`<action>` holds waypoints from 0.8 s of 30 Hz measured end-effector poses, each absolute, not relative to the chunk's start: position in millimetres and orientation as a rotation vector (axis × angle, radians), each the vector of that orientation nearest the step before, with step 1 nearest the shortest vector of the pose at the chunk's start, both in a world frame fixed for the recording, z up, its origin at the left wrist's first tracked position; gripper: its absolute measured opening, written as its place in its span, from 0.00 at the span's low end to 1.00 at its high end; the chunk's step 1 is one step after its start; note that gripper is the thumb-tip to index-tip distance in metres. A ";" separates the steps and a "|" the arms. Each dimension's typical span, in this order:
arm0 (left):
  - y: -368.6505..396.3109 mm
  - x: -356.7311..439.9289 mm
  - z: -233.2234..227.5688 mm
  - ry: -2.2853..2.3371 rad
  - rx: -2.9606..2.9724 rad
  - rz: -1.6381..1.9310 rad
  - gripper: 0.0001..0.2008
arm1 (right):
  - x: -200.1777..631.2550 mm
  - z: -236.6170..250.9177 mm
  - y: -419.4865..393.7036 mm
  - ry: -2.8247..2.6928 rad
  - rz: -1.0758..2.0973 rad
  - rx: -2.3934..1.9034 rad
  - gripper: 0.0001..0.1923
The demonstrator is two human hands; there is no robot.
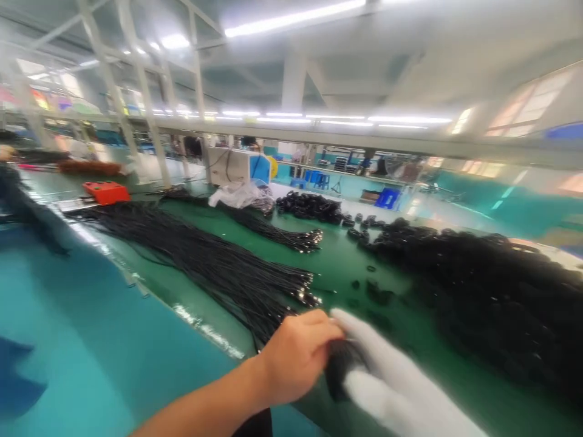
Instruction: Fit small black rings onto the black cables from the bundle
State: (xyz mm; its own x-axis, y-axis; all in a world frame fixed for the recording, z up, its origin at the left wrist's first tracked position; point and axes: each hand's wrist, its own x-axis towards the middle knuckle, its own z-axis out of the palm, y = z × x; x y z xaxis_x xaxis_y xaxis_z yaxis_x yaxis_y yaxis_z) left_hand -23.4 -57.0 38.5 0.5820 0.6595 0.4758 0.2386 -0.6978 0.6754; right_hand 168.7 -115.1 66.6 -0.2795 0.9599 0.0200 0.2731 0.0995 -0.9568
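Note:
My bare left hand (296,352) is closed, its fingertips pinched right against the fingers of my right hand. What the left fingers grip is hidden behind them. A white glove covers my right hand (392,370), which is closed around a black piece (339,367); blur hides its exact kind. Just beyond both hands lies a thick bundle of black cables (195,249) with shiny metal ends pointing toward the right. A smaller bundle of black cables (268,230) rests farther back on the green table surface (204,221).
At right, a large heap of black parts (492,291) covers the table, with black rings (310,205) piled farther back. A red box (107,192) stands at the far left. Behind the cables are a clear plastic bag (241,194) and a white-and-blue machine (239,167).

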 end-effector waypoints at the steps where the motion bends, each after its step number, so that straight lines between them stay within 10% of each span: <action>1: -55.0 -23.3 38.1 0.716 2.238 0.986 0.14 | 165.5 64.3 -109.3 -1.660 1.260 -1.210 0.15; 24: -19.6 -3.6 30.3 1.220 1.726 0.687 0.11 | 150.3 -4.0 -44.7 -1.102 1.971 -0.656 0.18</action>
